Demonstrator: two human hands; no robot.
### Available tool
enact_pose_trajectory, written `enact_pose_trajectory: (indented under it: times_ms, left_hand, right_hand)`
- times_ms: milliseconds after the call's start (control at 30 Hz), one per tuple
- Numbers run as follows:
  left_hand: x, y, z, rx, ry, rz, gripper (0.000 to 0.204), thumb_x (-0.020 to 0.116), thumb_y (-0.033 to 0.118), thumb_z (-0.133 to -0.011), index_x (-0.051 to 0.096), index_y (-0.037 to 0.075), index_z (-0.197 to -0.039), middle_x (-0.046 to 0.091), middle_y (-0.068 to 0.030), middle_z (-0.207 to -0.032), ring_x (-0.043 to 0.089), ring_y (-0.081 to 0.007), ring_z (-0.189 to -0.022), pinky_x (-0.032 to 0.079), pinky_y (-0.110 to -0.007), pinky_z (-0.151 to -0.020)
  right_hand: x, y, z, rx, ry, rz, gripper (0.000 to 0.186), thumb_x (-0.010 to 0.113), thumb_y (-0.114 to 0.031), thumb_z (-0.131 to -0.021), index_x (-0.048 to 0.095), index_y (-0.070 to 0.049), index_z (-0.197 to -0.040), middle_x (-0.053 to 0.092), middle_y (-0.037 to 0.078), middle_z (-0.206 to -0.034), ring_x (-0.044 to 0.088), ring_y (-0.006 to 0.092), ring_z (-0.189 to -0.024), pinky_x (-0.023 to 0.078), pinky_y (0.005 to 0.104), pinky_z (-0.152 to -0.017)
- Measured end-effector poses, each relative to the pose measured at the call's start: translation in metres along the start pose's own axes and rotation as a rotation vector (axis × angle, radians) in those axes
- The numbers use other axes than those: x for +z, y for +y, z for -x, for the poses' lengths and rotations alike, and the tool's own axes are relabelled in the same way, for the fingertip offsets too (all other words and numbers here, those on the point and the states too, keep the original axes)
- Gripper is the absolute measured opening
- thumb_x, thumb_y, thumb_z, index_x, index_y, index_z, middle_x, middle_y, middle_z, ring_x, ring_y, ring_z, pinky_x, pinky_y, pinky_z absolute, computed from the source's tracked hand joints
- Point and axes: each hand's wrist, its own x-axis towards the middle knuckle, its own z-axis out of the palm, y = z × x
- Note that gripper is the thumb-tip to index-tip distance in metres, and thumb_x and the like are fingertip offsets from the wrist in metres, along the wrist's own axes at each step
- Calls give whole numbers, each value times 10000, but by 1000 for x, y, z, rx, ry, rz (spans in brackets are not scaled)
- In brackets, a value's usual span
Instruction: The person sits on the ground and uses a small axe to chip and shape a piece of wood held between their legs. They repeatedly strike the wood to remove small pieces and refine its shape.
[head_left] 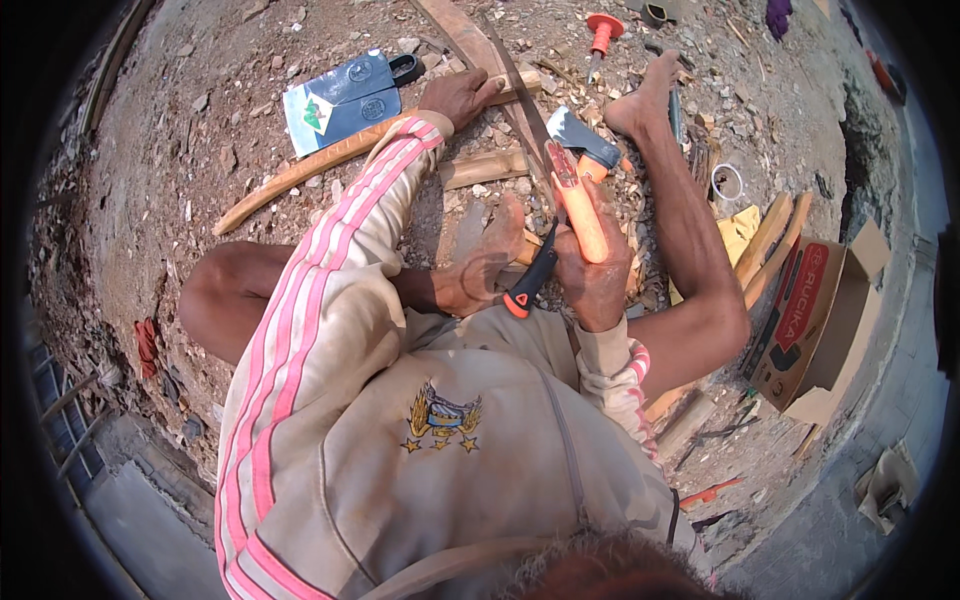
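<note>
My left hand (460, 98) presses down with its fingers around a long, peeled wooden pole (310, 175), near its far end. My right hand (598, 275), closer to my lap, is closed around the orange handle of a hand saw (582, 215). The saw's long dark blade slants away to the far left, crossing the pole's end beyond my left hand. Beside the right hand, a black-and-orange handle (532, 275) slants toward my lap; its tool cannot be made out. A hatchet (585, 140) lies just beyond the saw handle.
A blue printed sleeve (350, 100) lies left of the pole. Near my bare feet are a wood block (485, 168) and a chisel with a red hand guard (600, 35). At right sit a white ring (728, 182), wooden lengths (765, 240) and an open cardboard box (805, 320). Rubble covers the ground.
</note>
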Motion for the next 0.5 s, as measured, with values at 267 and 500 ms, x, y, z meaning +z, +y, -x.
enact_pose_trajectory:
  times_ms: [267,500]
  left_hand:
    - [-1,-10,-34,-289,-421,28,918,243,797,-935,770,51,-1026,697,-275,-1136,661,-438,-1080,478,-486,-975]
    - [4,-6,-25,-232,-400,32,873,248,737,-970,753,27,-921,716,-265,-983,671,-458,-976,489,-501,-922]
  right_hand:
    - [-9,9,5,-113,66,-10,560,564,80,-851,530,40,-1408,668,126,-1220,651,158,-1015,524,284,-893]
    - [-19,11,52,61,42,-75,528,569,27,-877,529,63,-1403,657,150,-1300,630,193,-1169,479,308,-1009]
